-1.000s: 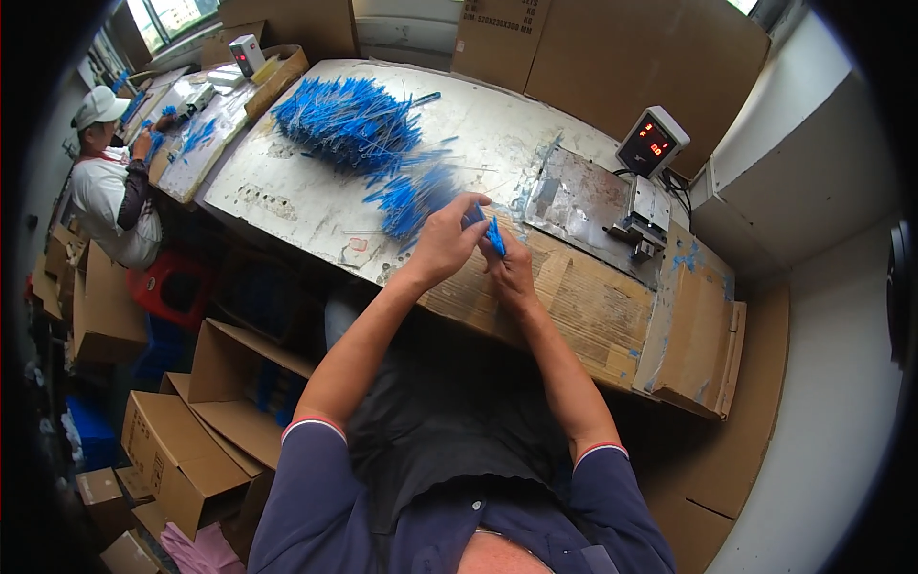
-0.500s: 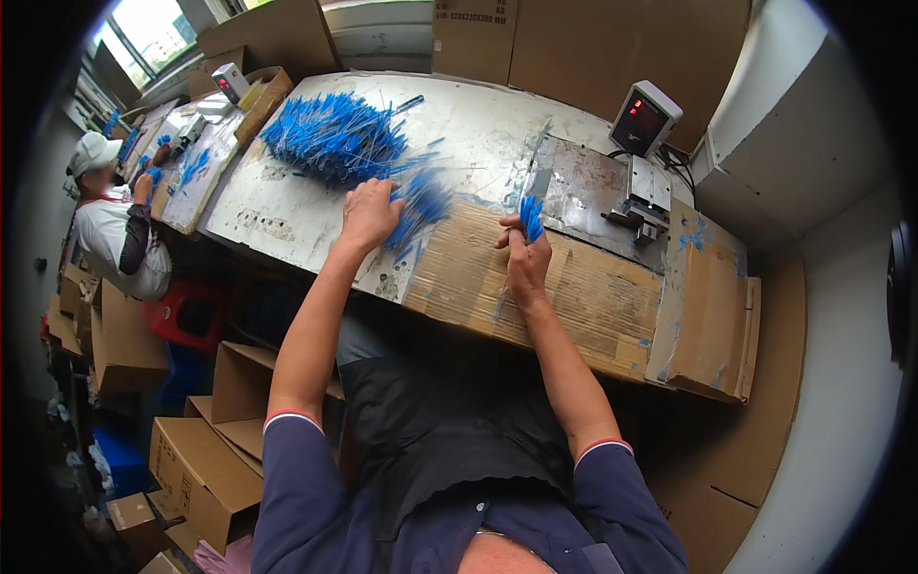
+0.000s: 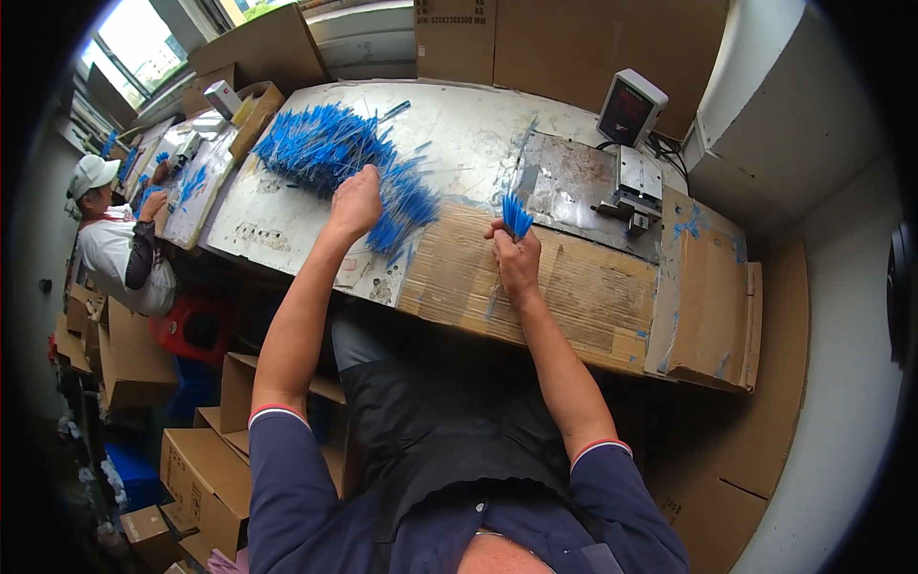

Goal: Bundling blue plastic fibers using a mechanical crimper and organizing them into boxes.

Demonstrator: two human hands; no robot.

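Note:
A large heap of thin blue plastic strips [image 3: 320,143] lies on the white worktable, their kind too fine to make out. A looser spread of the same strips [image 3: 406,212] covers the table just right of it. Between the two, my left hand [image 3: 357,203] is closed, fingers curled at the strips' edge; whatever they pinch is hidden. My right hand [image 3: 517,260] grips a small bundle of blue strips [image 3: 516,216], their ends fanning upward, above the cardboard sheet [image 3: 564,287].
Right of the bundle, a metal plate [image 3: 571,182] carries a small metal fixture [image 3: 635,191]. Behind it stands a white display box [image 3: 631,107] with cables. A cardboard box [image 3: 712,316] sits at the right end. At far left a person [image 3: 120,234] works at another table; cartons [image 3: 206,478] stand below.
My left hand has shifted slightly up and left, its fingers more curled. The strips beside it, blurred before, now lie still. My right hand still holds its bundle, slightly further left.

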